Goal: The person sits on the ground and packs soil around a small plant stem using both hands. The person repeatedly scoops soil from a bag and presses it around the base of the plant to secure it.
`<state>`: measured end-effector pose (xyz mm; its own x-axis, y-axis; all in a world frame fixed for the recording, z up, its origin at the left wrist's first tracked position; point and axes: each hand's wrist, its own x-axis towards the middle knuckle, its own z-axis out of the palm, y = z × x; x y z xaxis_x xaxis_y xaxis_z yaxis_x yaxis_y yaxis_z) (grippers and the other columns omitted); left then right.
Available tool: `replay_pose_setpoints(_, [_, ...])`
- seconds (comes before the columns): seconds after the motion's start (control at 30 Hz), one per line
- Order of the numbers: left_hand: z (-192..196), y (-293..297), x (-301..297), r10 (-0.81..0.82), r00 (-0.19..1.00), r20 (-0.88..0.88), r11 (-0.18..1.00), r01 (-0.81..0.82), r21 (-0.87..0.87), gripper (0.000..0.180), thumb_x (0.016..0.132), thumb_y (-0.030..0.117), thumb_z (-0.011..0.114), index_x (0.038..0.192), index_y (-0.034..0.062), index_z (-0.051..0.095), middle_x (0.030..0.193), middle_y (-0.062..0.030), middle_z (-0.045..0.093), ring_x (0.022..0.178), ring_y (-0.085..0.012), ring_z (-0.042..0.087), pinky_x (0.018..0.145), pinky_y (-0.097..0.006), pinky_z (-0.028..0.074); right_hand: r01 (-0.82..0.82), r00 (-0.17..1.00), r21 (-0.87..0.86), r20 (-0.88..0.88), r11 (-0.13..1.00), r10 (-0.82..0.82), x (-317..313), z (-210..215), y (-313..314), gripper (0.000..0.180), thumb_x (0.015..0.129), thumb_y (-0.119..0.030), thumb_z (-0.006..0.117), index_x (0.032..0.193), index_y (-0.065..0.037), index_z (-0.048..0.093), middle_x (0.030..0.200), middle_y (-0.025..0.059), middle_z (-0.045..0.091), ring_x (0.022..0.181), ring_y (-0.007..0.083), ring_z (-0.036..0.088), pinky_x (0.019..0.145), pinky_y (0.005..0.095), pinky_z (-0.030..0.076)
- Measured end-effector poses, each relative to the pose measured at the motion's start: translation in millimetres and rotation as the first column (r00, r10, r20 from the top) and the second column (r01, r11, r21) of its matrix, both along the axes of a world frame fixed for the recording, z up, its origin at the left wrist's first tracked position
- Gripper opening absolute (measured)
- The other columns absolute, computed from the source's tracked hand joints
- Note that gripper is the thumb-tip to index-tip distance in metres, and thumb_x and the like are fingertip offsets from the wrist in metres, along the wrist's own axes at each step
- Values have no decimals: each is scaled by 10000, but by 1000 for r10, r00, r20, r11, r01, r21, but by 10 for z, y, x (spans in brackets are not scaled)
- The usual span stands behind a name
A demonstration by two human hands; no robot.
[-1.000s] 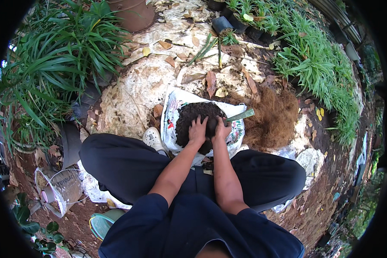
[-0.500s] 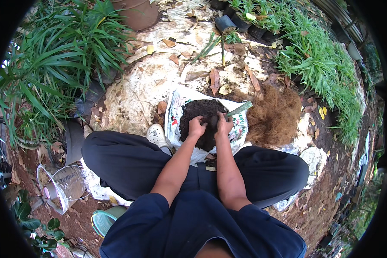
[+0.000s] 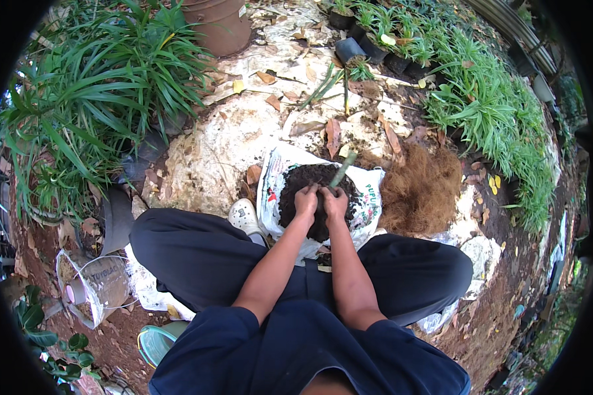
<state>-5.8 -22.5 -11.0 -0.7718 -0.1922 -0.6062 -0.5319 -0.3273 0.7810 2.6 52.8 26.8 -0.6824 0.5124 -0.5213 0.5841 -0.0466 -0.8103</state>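
Note:
Dark soil (image 3: 303, 174) is heaped on a white printed plastic sack (image 3: 273, 164) between my folded legs. My right hand (image 3: 335, 203) is closed around the lower end of a green plant cutting (image 3: 344, 170), which slants up and to the right. Close beside it, my left hand (image 3: 306, 201) has its fingers curled in over the soil, nearly touching the right. Whatever lies within the left fingers is hidden. The cutting's base is out of sight behind the hands.
Brown fibre (image 3: 422, 191) lies in a pile right of the sack. A long-leaved plant (image 3: 112, 85) grows at left near a large brown pot (image 3: 217, 26). Small potted plants (image 3: 395, 46) line the far right. A clear bucket (image 3: 102, 286) and a teal container (image 3: 155, 342) stand at lower left.
My hands have come closer together over the soil. The cutting has swung from leaning far right to a steeper angle. The whole view has shifted slightly.

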Motion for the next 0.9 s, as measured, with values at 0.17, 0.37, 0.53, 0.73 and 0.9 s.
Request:
replay_pose_setpoints(0.17, [46,110,11,63,994,-89,985,-76,-152,273,944,230,580,1000,-8,704,971,-132,709,908,-213,647,829,-340,470,83,996,81,22,993,-85,-22,-126,-65,556,684,-282,757,1091,52,577,991,181,653,914,294,622,851,372,480])
replay_pose_setpoints(0.37, [85,22,-4,51,998,42,978,-42,-204,294,954,253,567,922,4,720,905,-118,715,843,-206,649,775,-352,483,9,996,-281,-79,960,-33,-66,-148,10,416,744,-173,736,1091,22,616,1000,114,663,861,185,622,805,299,488])
replay_pose_setpoints(0.53, [20,119,11,80,985,-153,962,-116,-246,223,924,114,522,979,3,708,984,-123,712,907,-214,672,841,-318,507,109,990,-156,-67,982,-120,-59,-77,-61,371,744,-159,744,1047,11,614,958,98,656,835,177,620,768,302,494])
replay_pose_setpoints(0.73, [98,26,-7,11,1000,-10,987,-12,-163,288,912,181,516,1005,-13,708,962,-131,708,899,-220,659,836,-332,493,91,989,-342,-78,935,-125,-49,57,-33,439,724,-177,770,1087,10,607,991,96,638,881,180,610,796,293,486])
replay_pose_setpoints(0.9, [162,139,7,-107,994,-24,916,89,-391,405,933,367,548,1003,6,716,922,-209,708,915,-294,682,831,-399,495,190,980,-75,-51,979,-194,-84,77,-76,449,699,-208,788,1027,8,571,982,117,623,860,207,597,786,327,489])
